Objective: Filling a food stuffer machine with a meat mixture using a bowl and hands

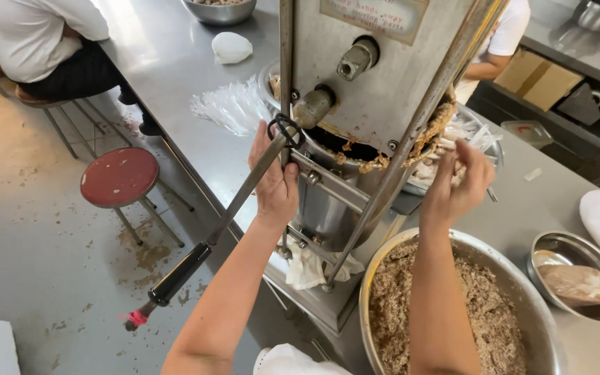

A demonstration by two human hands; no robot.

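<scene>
At the steel surface's [175, 62] near edge, the left hand [276, 182] braces flat, fingers pressed together, against the press cylinder [328, 208] beside its long crank handle [237, 201]. Right hand [456, 182], fingers curled, seemingly pinching filling above the mince bowl [453, 312].

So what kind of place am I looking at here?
Most likely a commercial food-prep kitchen: a long stainless steel table, a hand-cranked metal filling machine, and a large steel bowl of ground mixture.
</scene>
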